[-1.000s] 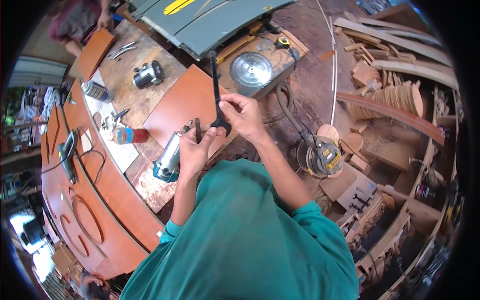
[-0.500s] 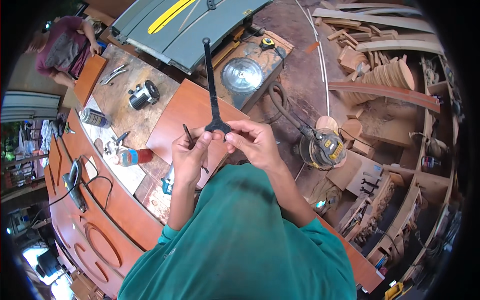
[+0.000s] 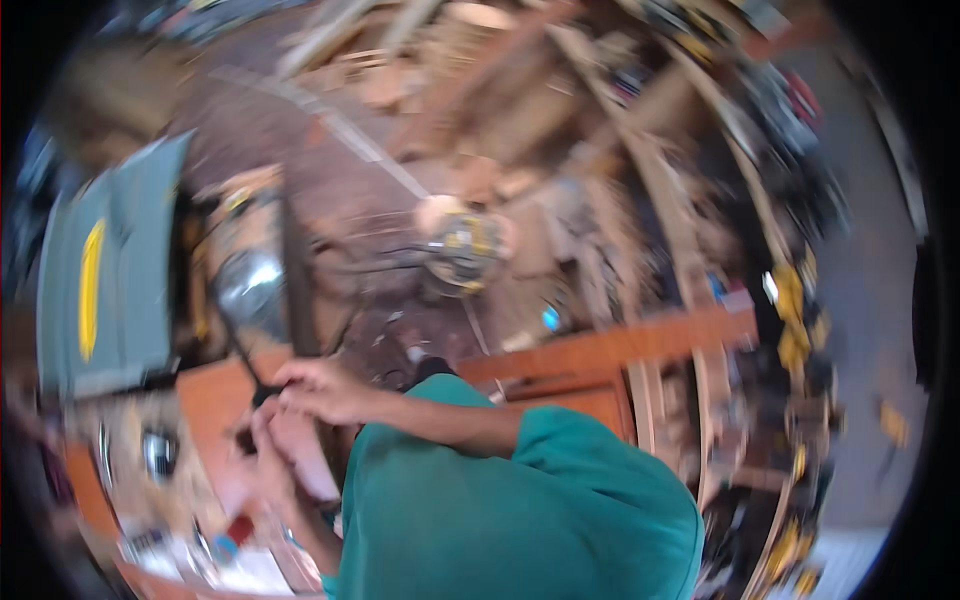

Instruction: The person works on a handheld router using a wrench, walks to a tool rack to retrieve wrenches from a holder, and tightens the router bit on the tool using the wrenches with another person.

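Note:
A long black open-end wrench (image 3: pixel 238 345) points away from me to the upper left, its jaw end between my hands. My right hand (image 3: pixel 325 391) pinches that end with thumb and fingers. Just below, my left hand (image 3: pixel 277 462) is closed with its fingertips against the jaw end. A small dark thing (image 3: pixel 246 440) shows at the left hand's fingers, too blurred to name. Under the hands lies a reddish-brown wood panel (image 3: pixel 215 400). Beyond the wrench rests a round saw blade (image 3: pixel 250 280) on a board.
A grey table saw (image 3: pixel 130 260) with a yellow insert stands at the left. A yellow-and-black power tool (image 3: pixel 465 243) sits on round wood pieces ahead. A long reddish board (image 3: pixel 620 335) crosses at the right, near wooden shelving. A router (image 3: pixel 158 452) and a red bottle (image 3: pixel 238 530) stand lower left.
My view has swung to the right and blurred, so the table saw and bench now appear farther left. Both hands still hold the wrench, now toward the left of my body.

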Demonstrator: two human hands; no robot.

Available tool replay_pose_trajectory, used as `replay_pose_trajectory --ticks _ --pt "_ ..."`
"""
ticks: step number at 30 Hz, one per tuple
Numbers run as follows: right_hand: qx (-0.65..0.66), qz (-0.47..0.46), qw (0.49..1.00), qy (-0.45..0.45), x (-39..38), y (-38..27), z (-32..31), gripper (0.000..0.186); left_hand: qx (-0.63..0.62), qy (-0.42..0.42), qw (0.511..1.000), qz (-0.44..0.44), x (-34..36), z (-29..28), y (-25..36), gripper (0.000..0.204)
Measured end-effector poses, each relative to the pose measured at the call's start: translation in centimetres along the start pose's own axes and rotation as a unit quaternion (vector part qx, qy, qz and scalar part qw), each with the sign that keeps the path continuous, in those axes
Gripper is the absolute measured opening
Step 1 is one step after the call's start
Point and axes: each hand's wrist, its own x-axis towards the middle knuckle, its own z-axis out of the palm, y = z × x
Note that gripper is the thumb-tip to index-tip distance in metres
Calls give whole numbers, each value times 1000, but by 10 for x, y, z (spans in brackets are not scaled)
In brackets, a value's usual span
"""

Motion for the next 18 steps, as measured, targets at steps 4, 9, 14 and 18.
replay_pose_trajectory --ticks 4,9,14,18 --pt "-156 -84 983 48 -50 -45 -4 19 -99 -110 987 55 -11 3 -25 17" --pt "-240 -211 929 187 -82 -76 -18 9 -105 -197 966 127 -26 36 -13 18" --pt "33 -117 973 198 -114 -68 -52 9 -100 -230 956 152 -45 54 6 25" --pt "-17 -149 925 350 -119 -66 -124 13 -82 -203 975 41 -42 68 -19 40"
